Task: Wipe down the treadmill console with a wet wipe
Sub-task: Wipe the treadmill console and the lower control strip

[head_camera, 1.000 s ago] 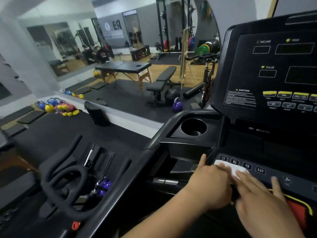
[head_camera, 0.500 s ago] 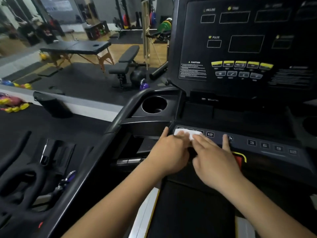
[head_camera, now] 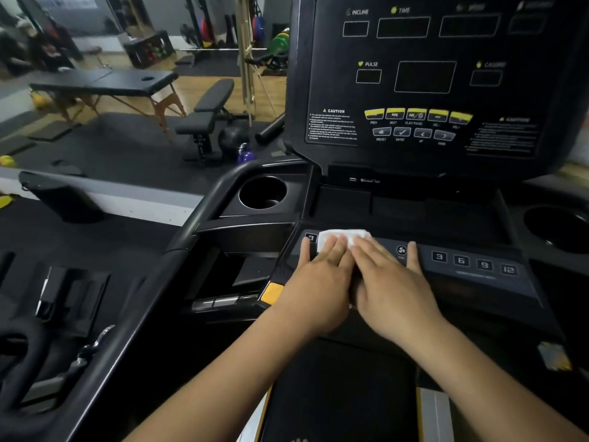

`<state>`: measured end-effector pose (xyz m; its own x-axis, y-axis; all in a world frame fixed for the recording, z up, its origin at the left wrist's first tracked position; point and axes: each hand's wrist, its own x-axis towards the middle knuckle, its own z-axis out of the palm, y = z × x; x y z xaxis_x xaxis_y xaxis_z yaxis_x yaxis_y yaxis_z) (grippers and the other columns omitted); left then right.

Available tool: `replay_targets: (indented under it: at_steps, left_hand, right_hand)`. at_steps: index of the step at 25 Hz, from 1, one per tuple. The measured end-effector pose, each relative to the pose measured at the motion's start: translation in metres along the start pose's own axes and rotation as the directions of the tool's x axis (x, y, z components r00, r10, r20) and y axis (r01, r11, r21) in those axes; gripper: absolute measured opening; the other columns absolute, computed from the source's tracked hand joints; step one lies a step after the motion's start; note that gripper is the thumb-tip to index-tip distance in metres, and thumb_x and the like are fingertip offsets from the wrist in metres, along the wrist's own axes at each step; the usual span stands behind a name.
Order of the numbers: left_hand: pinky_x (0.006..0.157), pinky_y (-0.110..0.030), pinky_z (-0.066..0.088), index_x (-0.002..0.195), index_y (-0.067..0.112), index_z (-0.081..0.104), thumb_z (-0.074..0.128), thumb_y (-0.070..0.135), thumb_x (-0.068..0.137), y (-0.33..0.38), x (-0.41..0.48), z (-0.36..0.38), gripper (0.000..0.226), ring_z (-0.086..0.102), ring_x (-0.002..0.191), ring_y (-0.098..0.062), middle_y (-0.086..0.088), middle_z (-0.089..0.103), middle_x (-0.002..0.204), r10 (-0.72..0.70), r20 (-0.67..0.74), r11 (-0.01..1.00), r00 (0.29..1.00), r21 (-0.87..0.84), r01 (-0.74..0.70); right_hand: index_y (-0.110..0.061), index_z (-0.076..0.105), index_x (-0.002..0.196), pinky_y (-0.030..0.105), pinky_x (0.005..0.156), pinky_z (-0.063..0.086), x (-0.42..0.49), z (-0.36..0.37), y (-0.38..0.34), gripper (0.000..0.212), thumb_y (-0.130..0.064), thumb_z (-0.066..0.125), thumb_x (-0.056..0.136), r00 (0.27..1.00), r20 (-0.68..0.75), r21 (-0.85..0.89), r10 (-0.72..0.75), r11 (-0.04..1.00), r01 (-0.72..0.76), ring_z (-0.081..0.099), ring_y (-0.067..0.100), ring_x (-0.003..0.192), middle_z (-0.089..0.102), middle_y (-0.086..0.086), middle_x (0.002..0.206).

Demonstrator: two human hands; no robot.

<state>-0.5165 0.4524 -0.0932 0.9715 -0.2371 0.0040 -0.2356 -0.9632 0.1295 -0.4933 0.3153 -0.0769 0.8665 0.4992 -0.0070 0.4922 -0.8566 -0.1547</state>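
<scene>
Fingers (head_camera: 333, 248) of left hand (head_camera: 318, 283): straight, pressed together, flat on wet wipe (head_camera: 344, 235) | right hand (head_camera: 393, 283): fingers straight, side by side, tips on wipe, thumb spread aside | wet wipe: on keypad strip (head_camera: 471, 275) of treadmill console (head_camera: 446, 161), left of fan button (head_camera: 401, 250) | cup holder (head_camera: 263, 193): beyond, left.

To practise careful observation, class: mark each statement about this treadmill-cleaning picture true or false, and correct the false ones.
1. The left hand and right hand both press a white wet wipe flat onto the black treadmill console. True.
2. The wipe covers the round fan button. False: the button shows bare, beside the right thumb.
3. The round black cup holder at the left holds a bottle. False: no bottle stands in it.
4. The square number keys 3, 6, 9, 12 lie uncovered. True.
</scene>
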Motion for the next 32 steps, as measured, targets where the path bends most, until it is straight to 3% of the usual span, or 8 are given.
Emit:
replay_targets:
  at_steps: [5, 8, 11, 15, 19, 23, 26, 32]
  left_hand:
    - [0.117, -0.058, 0.0, 0.15, 0.012, 0.021, 0.043, 0.022, 0.089, 0.006, -0.012, 0.01, 0.066, 0.009, 0.149, -0.022, -0.011, 0.019, 0.16, 0.05, -0.003, 0.998, 0.999, -0.04, -0.05]
    - [0.116, -0.06, -0.003, 0.153, 0.015, 0.01, 0.042, 0.023, 0.091, 0.012, 0.008, 0.001, 0.07, -0.001, 0.149, -0.019, -0.009, 0.007, 0.162, 0.042, 0.01, 0.997, 0.999, -0.063, -0.041]
    - [0.115, -0.061, -0.004, 0.153, 0.013, 0.008, 0.041, 0.032, 0.09, 0.018, 0.0, 0.004, 0.073, 0.002, 0.149, -0.022, -0.009, 0.011, 0.162, 0.069, 0.0, 0.998, 0.998, 0.01, -0.069]
    - [0.115, -0.061, -0.005, 0.153, 0.016, 0.012, 0.044, 0.036, 0.089, 0.007, -0.037, 0.016, 0.074, 0.004, 0.149, -0.019, -0.006, 0.013, 0.162, 0.056, -0.025, 0.998, 0.998, 0.038, -0.055]
    - [0.115, -0.06, -0.009, 0.154, 0.017, 0.007, 0.036, 0.036, 0.092, -0.014, -0.061, 0.013, 0.071, -0.002, 0.149, -0.018, -0.004, 0.008, 0.163, -0.048, -0.068, 0.995, 0.996, 0.088, 0.054]
    - [0.116, -0.061, -0.003, 0.154, 0.019, 0.018, 0.03, 0.037, 0.092, -0.034, -0.088, 0.017, 0.066, -0.003, 0.149, -0.02, -0.005, 0.01, 0.162, -0.091, -0.038, 0.99, 0.995, 0.104, 0.094]
    - [0.115, -0.062, 0.011, 0.15, 0.015, 0.029, 0.051, 0.031, 0.089, -0.049, -0.09, 0.015, 0.066, 0.003, 0.147, -0.015, -0.004, 0.019, 0.16, -0.108, -0.089, 0.993, 0.99, -0.063, 0.102]
    - [0.117, -0.058, 0.012, 0.135, 0.007, 0.045, 0.052, 0.035, 0.082, -0.028, -0.057, 0.013, 0.06, 0.015, 0.147, -0.025, -0.014, 0.033, 0.154, 0.034, -0.093, 0.999, 0.995, -0.005, -0.035]
  right_hand:
    - [-0.022, 0.035, 0.145, 0.058, 0.117, 0.004, -0.025, 0.009, 0.008, 0.056, -0.033, 0.037, 0.091, 0.999, -0.038, 0.007, -0.002, 1.0, 0.002, 0.022, 0.008, 0.143, 0.032, -0.006, 0.154]
    - [-0.024, 0.024, 0.149, 0.057, 0.117, -0.002, -0.003, -0.001, 0.017, 0.055, -0.034, 0.035, 0.096, 0.998, -0.054, 0.024, 0.045, 0.999, -0.044, 0.012, 0.007, 0.145, 0.02, -0.007, 0.159]
    - [-0.023, 0.025, 0.149, 0.057, 0.117, 0.001, -0.016, 0.004, 0.014, 0.055, -0.035, 0.031, 0.096, 0.997, -0.044, -0.002, 0.064, 0.998, -0.065, 0.014, 0.009, 0.146, 0.023, -0.005, 0.158]
    - [-0.02, 0.035, 0.145, 0.057, 0.117, 0.002, -0.031, 0.012, -0.004, 0.054, -0.034, 0.029, 0.092, 0.998, -0.046, -0.021, -0.041, 0.999, 0.04, 0.015, 0.013, 0.146, 0.03, -0.002, 0.156]
    - [-0.017, 0.021, 0.15, 0.056, 0.116, -0.008, -0.018, 0.021, -0.036, 0.059, -0.031, 0.032, 0.094, 0.988, -0.033, 0.015, -0.152, 0.988, 0.152, 0.001, 0.015, 0.148, 0.016, 0.001, 0.16]
    - [-0.011, 0.012, 0.152, 0.055, 0.115, -0.01, -0.016, 0.035, -0.064, 0.068, -0.032, 0.038, 0.092, 0.971, 0.012, 0.003, -0.24, 0.971, 0.24, -0.007, 0.02, 0.148, 0.008, 0.006, 0.162]
    - [-0.011, 0.011, 0.152, 0.055, 0.114, -0.011, -0.01, 0.037, -0.074, 0.067, -0.031, 0.037, 0.093, 0.965, -0.008, 0.028, -0.261, 0.965, 0.261, -0.007, 0.018, 0.148, 0.006, 0.005, 0.162]
    - [-0.014, 0.02, 0.151, 0.061, 0.113, -0.009, -0.025, 0.029, -0.038, 0.062, -0.034, 0.03, 0.093, 0.99, -0.019, -0.022, -0.14, 0.99, 0.139, 0.0, 0.011, 0.147, 0.011, 0.0, 0.161]
